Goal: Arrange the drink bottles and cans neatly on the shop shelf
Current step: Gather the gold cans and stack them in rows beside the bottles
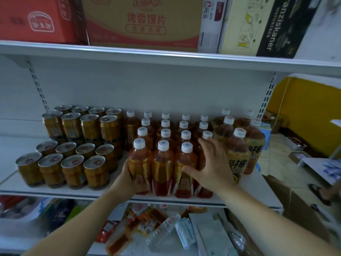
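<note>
Small orange drink bottles (162, 163) with white caps stand in several rows on the white shelf (55, 190). My left hand (127, 180) cups the left side of the front-left bottle (139, 163). My right hand (210, 167) wraps around the front-right bottle, which it mostly hides; its thumb touches the neighbouring bottle (185, 170). Gold cans (73, 170) stand in rows on the left, stacked two high at the back. Larger bottles (238, 156) with yellow labels stand on the right.
Cardboard boxes (144, 23) fill the shelf above. The lower shelf holds loose packets, a clear bottle (162, 231) and a tube. An open carton (295, 204) stands at the right by the shelf end. Bare shelf board lies left of the cans.
</note>
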`<action>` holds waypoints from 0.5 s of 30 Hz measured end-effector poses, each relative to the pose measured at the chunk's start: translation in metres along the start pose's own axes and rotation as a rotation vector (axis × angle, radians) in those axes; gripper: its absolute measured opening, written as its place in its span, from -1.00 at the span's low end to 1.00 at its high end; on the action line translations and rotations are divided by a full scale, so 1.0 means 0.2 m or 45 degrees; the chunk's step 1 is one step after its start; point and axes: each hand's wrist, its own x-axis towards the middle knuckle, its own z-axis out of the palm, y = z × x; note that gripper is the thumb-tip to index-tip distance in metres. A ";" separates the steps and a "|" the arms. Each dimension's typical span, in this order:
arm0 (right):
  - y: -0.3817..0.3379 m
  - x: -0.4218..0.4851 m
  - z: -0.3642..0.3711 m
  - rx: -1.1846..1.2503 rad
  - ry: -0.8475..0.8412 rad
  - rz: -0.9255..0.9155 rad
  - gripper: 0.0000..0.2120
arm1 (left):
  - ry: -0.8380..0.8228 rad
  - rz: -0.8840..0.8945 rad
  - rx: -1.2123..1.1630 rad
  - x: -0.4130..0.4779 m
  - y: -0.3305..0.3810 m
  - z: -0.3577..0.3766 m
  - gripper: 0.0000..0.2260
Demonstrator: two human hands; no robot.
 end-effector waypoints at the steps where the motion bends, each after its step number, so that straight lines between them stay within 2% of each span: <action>1: 0.00 -0.03 0.03 -0.035 0.032 -0.030 -0.11 | 0.016 -0.022 -0.001 0.00 0.00 0.01 0.07; 4: -0.01 -0.03 0.07 0.016 0.116 -0.072 -0.25 | 0.055 -0.064 0.032 0.01 -0.01 0.01 0.05; 6: -0.01 -0.02 0.08 0.030 0.093 -0.068 -0.27 | 0.071 -0.077 0.081 0.00 0.00 0.01 0.06; 11: 0.01 0.00 0.01 -0.079 -0.144 0.005 -0.06 | 0.008 -0.058 0.086 -0.03 0.12 -0.03 0.01; 15: 0.00 0.04 -0.13 -0.192 -0.216 -0.119 -0.04 | 0.107 0.095 0.117 -0.03 0.32 -0.10 -0.07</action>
